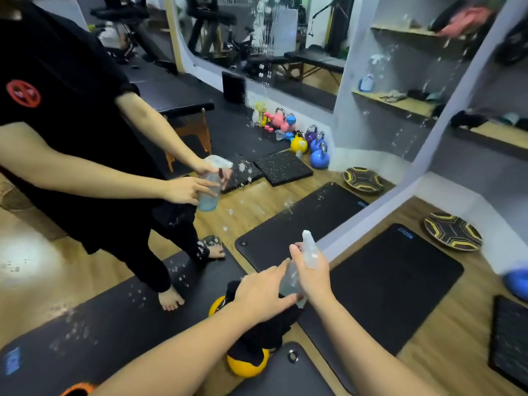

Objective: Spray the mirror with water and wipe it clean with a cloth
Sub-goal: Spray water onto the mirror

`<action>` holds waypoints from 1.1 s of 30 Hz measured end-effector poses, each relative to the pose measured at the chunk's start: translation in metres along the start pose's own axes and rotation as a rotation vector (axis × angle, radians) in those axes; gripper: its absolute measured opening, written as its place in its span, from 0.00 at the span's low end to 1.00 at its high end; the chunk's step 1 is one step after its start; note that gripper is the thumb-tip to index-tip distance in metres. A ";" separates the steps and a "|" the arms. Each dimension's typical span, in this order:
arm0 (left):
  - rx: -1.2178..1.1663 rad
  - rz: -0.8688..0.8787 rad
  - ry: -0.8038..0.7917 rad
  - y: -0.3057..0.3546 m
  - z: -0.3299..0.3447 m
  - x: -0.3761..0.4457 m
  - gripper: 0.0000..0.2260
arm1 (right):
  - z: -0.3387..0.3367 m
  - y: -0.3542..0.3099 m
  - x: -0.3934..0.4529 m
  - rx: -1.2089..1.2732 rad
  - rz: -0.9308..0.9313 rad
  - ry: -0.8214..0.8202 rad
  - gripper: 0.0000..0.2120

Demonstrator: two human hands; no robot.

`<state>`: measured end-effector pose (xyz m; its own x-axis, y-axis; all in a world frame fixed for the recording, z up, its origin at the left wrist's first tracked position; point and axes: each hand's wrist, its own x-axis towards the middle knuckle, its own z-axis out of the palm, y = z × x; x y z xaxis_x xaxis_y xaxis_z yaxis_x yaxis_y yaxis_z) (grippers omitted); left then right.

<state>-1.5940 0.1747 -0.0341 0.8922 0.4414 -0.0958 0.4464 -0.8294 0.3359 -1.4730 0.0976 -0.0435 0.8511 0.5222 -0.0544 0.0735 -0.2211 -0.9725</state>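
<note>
The big wall mirror (285,195) fills the left and middle of the view, and water drops and runs streak its glass. My right hand (313,270) grips a clear spray bottle (310,250) near the mirror's lower edge, with the nozzle pointing up toward the glass. My left hand (263,292) reaches to the base of the bottle with its fingertips on it. A black cloth (265,338) hangs from under that hand's palm. How the fingers hold the cloth is hidden. The mirror shows my reflection holding the same things.
A yellow kettlebell (248,364) sits on the floor under the cloth. Black mats (400,281) cover the wooden floor. A black-and-yellow disc (453,231), a blue ball (517,281) and a black tile (511,338) lie at the right. Shelves (494,132) line the right wall.
</note>
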 end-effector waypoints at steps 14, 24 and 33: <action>-0.110 0.048 -0.074 0.062 0.026 0.062 0.40 | -0.070 0.016 0.031 -0.042 0.022 0.078 0.12; -0.100 -0.002 -0.087 0.128 0.055 0.139 0.34 | -0.152 0.042 0.097 0.010 0.048 -0.058 0.19; -0.080 -0.051 -0.081 0.194 0.083 0.224 0.37 | -0.244 0.073 0.152 -0.093 0.040 0.020 0.11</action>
<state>-1.3015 0.0841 -0.0684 0.8727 0.4505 -0.1885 0.4871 -0.7755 0.4017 -1.2112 -0.0399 -0.0678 0.8645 0.4951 -0.0871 0.0865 -0.3172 -0.9444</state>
